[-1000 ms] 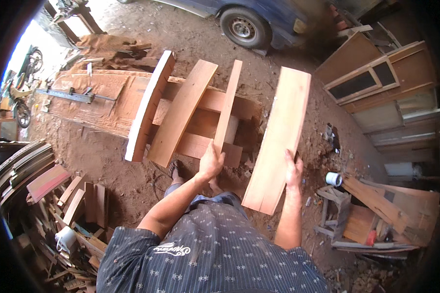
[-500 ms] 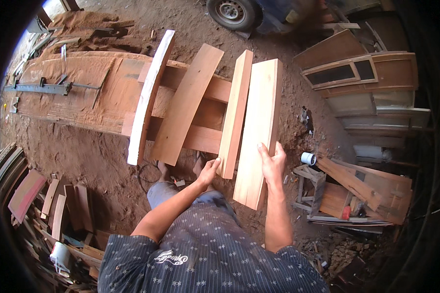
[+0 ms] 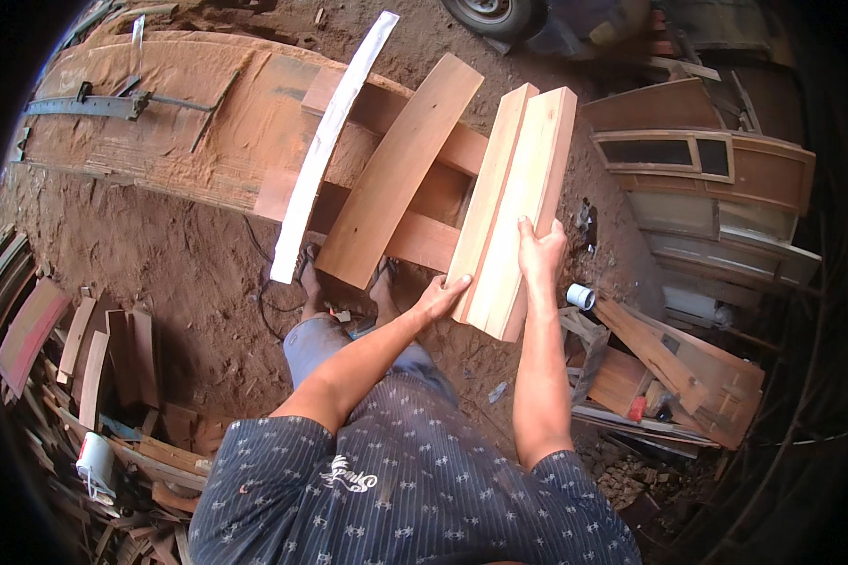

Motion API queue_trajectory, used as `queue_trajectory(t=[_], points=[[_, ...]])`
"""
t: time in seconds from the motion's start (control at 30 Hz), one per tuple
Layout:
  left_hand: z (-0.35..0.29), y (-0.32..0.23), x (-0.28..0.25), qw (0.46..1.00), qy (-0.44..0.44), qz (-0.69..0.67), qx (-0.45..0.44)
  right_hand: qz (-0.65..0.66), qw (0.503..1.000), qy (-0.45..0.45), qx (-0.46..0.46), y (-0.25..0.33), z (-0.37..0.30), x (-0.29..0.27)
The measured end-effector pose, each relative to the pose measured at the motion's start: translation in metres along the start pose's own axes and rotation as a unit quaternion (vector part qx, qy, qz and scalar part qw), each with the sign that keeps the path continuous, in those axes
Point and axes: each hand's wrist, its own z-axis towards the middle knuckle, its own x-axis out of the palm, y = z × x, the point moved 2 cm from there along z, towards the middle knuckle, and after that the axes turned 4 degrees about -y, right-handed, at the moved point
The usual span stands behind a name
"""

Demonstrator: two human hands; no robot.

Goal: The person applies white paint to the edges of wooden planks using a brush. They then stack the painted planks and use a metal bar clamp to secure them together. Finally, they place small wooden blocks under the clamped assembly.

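Note:
My left hand (image 3: pixel 443 298) grips the lower left edge of a narrow pale wooden board (image 3: pixel 488 193), thumb on top. Closed on the right side of a thicker pale wooden board (image 3: pixel 530 179) is my right hand (image 3: pixel 543 252). The two boards lie side by side, their long edges touching or nearly so, tilted with their far ends to the right. Left of them rest a wide brown board (image 3: pixel 400 174) and a board with a white face (image 3: pixel 334 146). These lie across reddish planks (image 3: pixel 422 240), which are partly hidden beneath.
A large sawdust-covered wooden surface (image 3: pixel 188 132) with a metal bar clamp (image 3: pixel 89 105) extends left. Framed panels (image 3: pixel 664 155) lean at the right, near a white cup (image 3: pixel 580 297). Wood offcuts and a white bucket (image 3: pixel 95 461) fill the lower left. A vehicle wheel (image 3: pixel 499 14) stands behind.
The two pale boards, apart before, are now together side by side. My left hand has shifted right toward the thicker board. The whole view has also shifted.

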Motion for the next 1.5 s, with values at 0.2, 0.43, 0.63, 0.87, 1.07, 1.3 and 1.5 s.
queue_trajectory(t=[0.2, 0.43, 0.63, 0.87, 1.07, 1.3, 1.5], points=[[-0.005, -0.006, 0.000, 1.000, 0.003, 0.013, 0.002, -0.084, 0.993, -0.044, -0.074, -0.001, 0.003, 0.026], [-0.011, -0.025, -0.002, 0.998, 0.066, -0.020, 0.008, -0.113, 0.988, 0.011, -0.107, 0.003, 0.010, 0.026], [-0.005, -0.017, -0.002, 0.996, 0.084, -0.033, -0.003, -0.121, 0.987, 0.006, -0.104, 0.015, 0.022, 0.028], [-0.007, -0.018, 0.000, 0.996, 0.079, -0.032, 0.003, -0.123, 0.989, 0.013, -0.086, 0.020, 0.037, 0.029], [0.003, -0.012, 0.001, 0.996, 0.061, -0.063, -0.019, -0.110, 0.990, 0.025, -0.085, 0.014, 0.035, 0.027], [0.003, -0.010, 0.002, 0.989, 0.081, -0.117, -0.045, -0.095, 0.991, 0.026, -0.095, 0.010, 0.024, 0.025], [-0.006, -0.025, 0.003, 0.991, 0.059, -0.115, -0.029, -0.125, 0.985, 0.000, -0.122, 0.014, 0.033, 0.031]])
